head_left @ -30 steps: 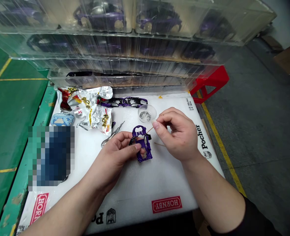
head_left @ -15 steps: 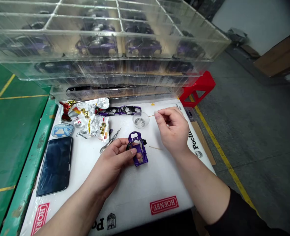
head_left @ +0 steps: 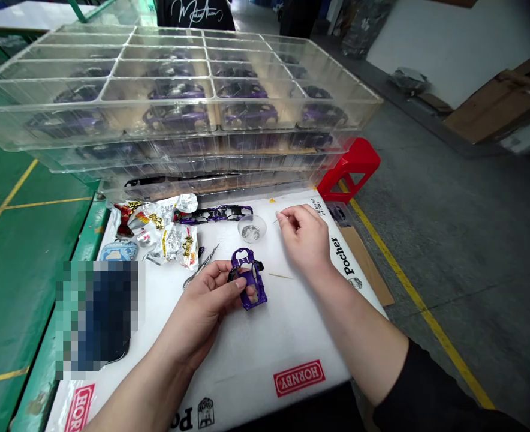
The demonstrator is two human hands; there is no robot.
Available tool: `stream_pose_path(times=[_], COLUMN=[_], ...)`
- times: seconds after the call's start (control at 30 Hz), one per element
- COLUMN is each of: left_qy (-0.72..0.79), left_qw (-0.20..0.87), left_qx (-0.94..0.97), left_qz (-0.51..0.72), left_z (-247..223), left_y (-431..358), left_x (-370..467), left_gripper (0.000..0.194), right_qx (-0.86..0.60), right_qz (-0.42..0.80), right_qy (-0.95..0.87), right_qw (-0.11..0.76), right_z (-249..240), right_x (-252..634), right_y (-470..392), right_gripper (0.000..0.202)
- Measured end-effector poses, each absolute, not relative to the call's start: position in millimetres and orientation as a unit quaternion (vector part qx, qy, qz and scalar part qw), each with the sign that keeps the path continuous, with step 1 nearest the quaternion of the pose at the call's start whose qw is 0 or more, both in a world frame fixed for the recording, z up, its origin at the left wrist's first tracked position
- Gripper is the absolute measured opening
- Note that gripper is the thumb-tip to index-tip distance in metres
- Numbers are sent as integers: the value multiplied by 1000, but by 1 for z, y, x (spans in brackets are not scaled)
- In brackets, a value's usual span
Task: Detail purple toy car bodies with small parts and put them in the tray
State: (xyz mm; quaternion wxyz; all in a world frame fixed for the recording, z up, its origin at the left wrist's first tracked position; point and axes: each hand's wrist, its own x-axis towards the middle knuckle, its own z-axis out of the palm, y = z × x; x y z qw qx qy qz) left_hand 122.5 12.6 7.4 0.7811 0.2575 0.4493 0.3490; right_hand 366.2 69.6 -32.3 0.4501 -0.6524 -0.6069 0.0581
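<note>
Head camera shows the clear cup [head_left: 262, 230]; on its near side, my left hand [head_left: 213, 292] holds the purple frame [head_left: 249, 277] between thumb and fingers, the frame's long axis running away from me, roughly toward the cup. My right hand [head_left: 307, 239], just right of the cup, pinches a thin stick [head_left: 275, 221]. From these right fingertips, the frame lies leftward and nearer to me than the cup.

The bare left hand [head_left: 215, 291] holds a glossy purple, car-shaped plastic frame [head_left: 249, 278]; the bare right hand [head_left: 305, 237] pinches a thin stick [head_left: 275, 221] (mostly hidden) near a small, round, clear plastic cup [head_left: 260, 227] holding silvery bits [head_left: 250, 233].
</note>
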Motion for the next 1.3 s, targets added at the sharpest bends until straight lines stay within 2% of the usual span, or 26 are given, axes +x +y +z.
stream_pose_path(times=[0.27,0.33,0.47,0.5,0.6,0.7,0.77,1.3], left_qy=[442,436,423,417,394,380,375,414], left_qw=[781,783,785,787,795,797,793,762], left_qx=[263,267,264,262,264,288,312,334], left_qz=[354,355,366,372,379,370,366,369], left_z=[5,5,8,8,9,9,7,6], left_y=[13,12,10,9,7,6,4,5], left_x=[124,124,123,123,123,122,121,120], left_gripper=[46,46,44,43,45,49,50,49], right_qx=[-674,-678,-659,-639,-550,-460,-436,-451], right_qz=[97,102,90,103,238,409,464,410], right_qy=[-624,-622,-602,-603,-627,-637,-631,-636], right_qw=[383,377,442,467,498,463,443,473], right_z=[-37,-35,-16,-10,4,8,7,10], right_x=[360,361,359,358,353,348,345,339], right_y=[69,68,54,48,33,25,24,26], right_gripper=[13,8,32,31,23,25,24,19])
